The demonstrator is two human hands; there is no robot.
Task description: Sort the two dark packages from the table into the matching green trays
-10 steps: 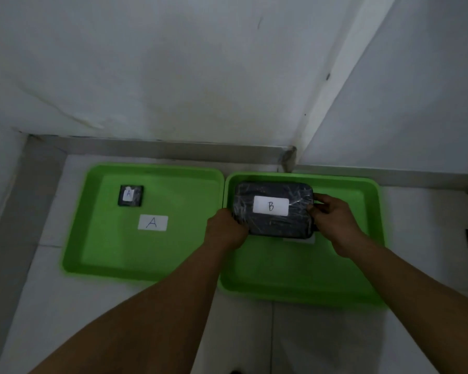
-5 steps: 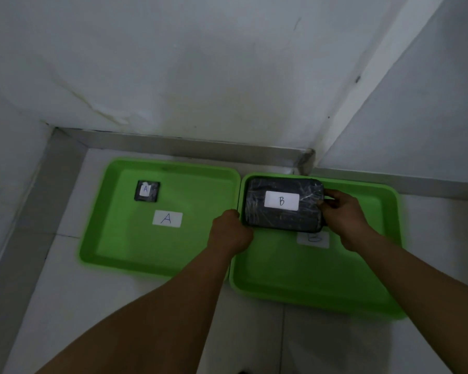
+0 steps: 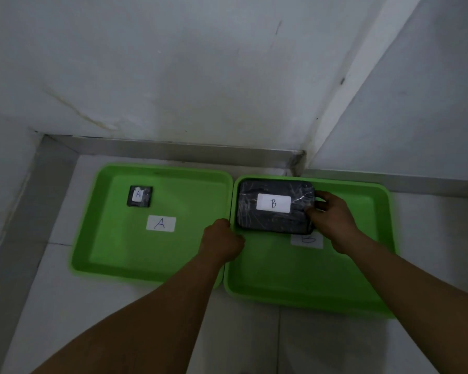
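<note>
Since the earlier frame, the left hand [image 3: 223, 242] has slipped off the B package [image 3: 274, 206] and drawn nearer, now curled into a loose fist at the package's near left corner, just apart from it, over the seam between the two trays. Right hand [image 3: 333, 221] grips the package's right end, thumb on top and fingers wrapped round the edge. That package sits in the far left part of the right tray [image 3: 362, 287], partly covering the tray's own B label [image 3: 307, 240] at its near right corner. Left of it, touching rim to rim, lies the left tray [image 3: 114, 252] with an A label [image 3: 160, 224] at its middle and the small A package [image 3: 139, 196] lying flat in its far left part. Both trays rest on the white worktop [image 3: 65, 306], close to a corner of grey walls [image 3: 173, 63].
</note>
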